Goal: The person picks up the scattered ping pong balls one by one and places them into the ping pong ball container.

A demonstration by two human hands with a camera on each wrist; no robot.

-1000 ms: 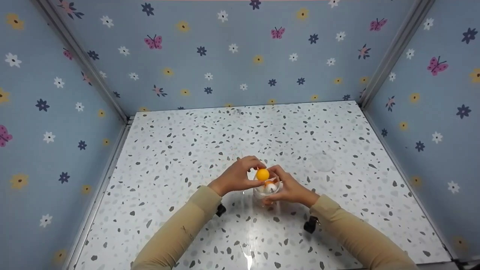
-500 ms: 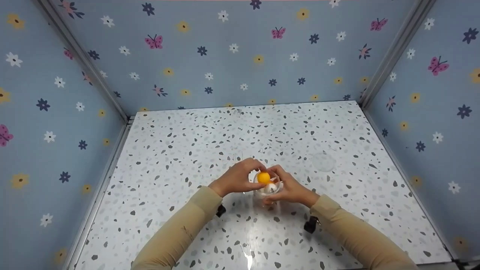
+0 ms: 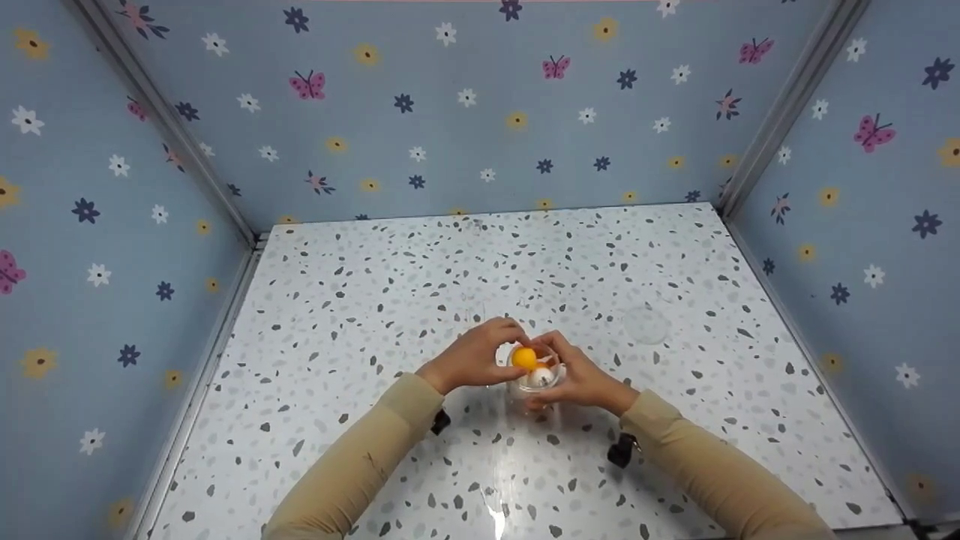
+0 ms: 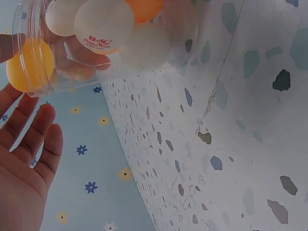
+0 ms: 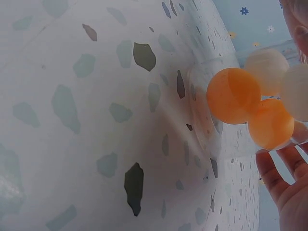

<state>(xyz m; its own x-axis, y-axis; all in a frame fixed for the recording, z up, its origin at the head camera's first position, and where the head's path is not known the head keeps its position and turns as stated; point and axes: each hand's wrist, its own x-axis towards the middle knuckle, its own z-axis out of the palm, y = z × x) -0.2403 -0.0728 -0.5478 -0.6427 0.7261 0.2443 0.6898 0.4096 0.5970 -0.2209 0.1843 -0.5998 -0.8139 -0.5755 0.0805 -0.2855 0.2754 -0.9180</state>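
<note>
My left hand (image 3: 474, 358) pinches an orange ping-pong ball (image 3: 524, 358) between thumb and fingertips at the mouth of a clear plastic jar (image 4: 183, 29). In the left wrist view that ball shows through the jar's ridged neck, and the other fingers are spread below it. My right hand (image 3: 586, 381) grips the jar from the right side near its top. Inside lie several balls: a white ping-pong ball (image 4: 103, 24) with red print, other white ones, and orange balls, including one orange ball (image 5: 233, 96) near the jar's base.
A clear round lid (image 3: 646, 325) lies on the speckled table (image 3: 420, 262) to the right of the jar. Blue patterned panels (image 3: 480, 97) close off the back and both sides. Black wrist cameras (image 3: 620, 450) hang under the sleeves.
The left hand has lowered the orange ball slightly, from above the jar to its mouth. My right hand keeps its grip on the jar in the same place.
</note>
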